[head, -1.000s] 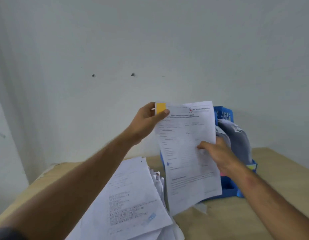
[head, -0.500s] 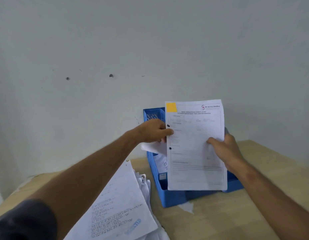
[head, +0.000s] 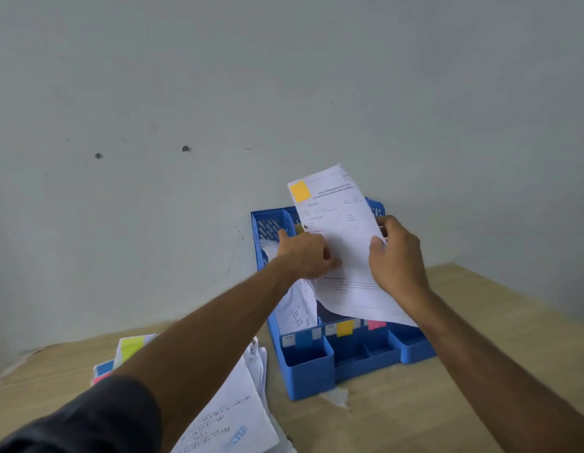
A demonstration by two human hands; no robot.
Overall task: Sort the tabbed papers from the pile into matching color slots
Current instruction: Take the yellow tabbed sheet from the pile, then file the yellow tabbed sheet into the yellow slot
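Fingers of the right hand curl round the right edge of a printed white sheet, thumb on its face — the paper tilts left, its lower part bowed. An orange-yellow tab sits at its top left corner. The left hand reaches into the blue organizer, fingers pressed against papers standing there; whether they pinch anything cannot be told. The sheet hangs above the organizer's slots — blue, yellow and pink labels mark their fronts. The pile lies left on the wooden table.

table: light wood | on it: blue rack by the wall, paper pile just left of it
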